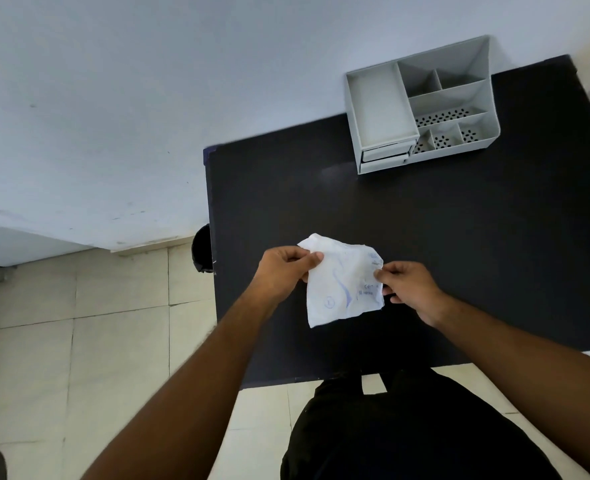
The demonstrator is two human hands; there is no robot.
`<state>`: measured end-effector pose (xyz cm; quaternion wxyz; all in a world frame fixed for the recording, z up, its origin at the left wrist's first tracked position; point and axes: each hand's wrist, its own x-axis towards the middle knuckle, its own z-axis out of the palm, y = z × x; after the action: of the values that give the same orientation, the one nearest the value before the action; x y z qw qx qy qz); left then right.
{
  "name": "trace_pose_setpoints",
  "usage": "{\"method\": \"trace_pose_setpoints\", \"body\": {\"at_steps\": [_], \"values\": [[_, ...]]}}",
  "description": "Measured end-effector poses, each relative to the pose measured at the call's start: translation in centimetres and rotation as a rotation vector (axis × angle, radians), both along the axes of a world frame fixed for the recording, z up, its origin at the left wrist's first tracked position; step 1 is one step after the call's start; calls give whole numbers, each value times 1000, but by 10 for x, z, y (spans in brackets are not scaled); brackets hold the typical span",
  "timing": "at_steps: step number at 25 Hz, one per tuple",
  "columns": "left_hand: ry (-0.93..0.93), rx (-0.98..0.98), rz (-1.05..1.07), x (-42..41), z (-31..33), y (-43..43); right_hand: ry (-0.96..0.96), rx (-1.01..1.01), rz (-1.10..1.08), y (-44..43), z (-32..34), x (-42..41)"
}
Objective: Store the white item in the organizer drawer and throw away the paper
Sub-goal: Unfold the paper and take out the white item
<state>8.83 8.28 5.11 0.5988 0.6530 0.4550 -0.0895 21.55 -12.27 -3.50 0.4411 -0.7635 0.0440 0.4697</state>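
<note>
The white paper packet (342, 289) is held above the counter (460, 237), well apart from the grey organizer (421, 105), on its near-left side. The blue print shows a "CE" mark, and the smaller text is not legible. The left hand (285, 268) pinches the packet's upper left corner with curled fingers. The right hand (408, 287) pinches the right edge. The organizer's two drawers (385, 157) face the packet. A dark bin (202, 249) stands on the floor, far left of the organizer.
</note>
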Motion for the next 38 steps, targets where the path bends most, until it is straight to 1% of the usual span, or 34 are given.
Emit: {"method": "trace_pose_setpoints", "body": {"at_steps": [2, 5, 9, 16, 21, 25, 27, 28, 29, 31, 32, 33, 35, 38], "values": [[-33, -84, -79, 4, 12, -7, 27, -1, -11, -3, 0, 2], [-78, -128, -69, 4, 18, -16, 55, -17, -19, -6, 1, 0], [-99, -79, -38, 4, 19, -18, 66, 2, -22, -5, 3, -5], [-111, 4, 114, -10, 17, -3, 60, 108, 1, 3, 13, -14], [47, 195, 286, -36, -8, 23, 67, 126, 47, 14, 19, -20], [161, 248, 393, -58, -34, 41, 45, 114, 141, 21, 23, -27], [217, 264, 447, -62, -41, 42, 38, 88, 154, 22, 24, -29], [238, 317, 440, -62, -44, 40, 30, 78, 150, 22, 24, -30], [256, 408, 379, -62, -48, 38, 18, 69, 143, 22, 24, -29], [271, 634, 153, -58, -52, 27, -21, 42, 133, 24, 23, -26], [255, 726, 34, -54, -52, 19, -50, 26, 125, 27, 22, -24], [225, 777, -69, -49, -53, 12, -86, 10, 113, 31, 19, -21], [179, 782, -234, -38, -57, -1, -129, 0, 96, 38, 14, -13], [195, 692, -401, -27, -65, -14, -80, 63, 137, 49, 8, -3]]}}
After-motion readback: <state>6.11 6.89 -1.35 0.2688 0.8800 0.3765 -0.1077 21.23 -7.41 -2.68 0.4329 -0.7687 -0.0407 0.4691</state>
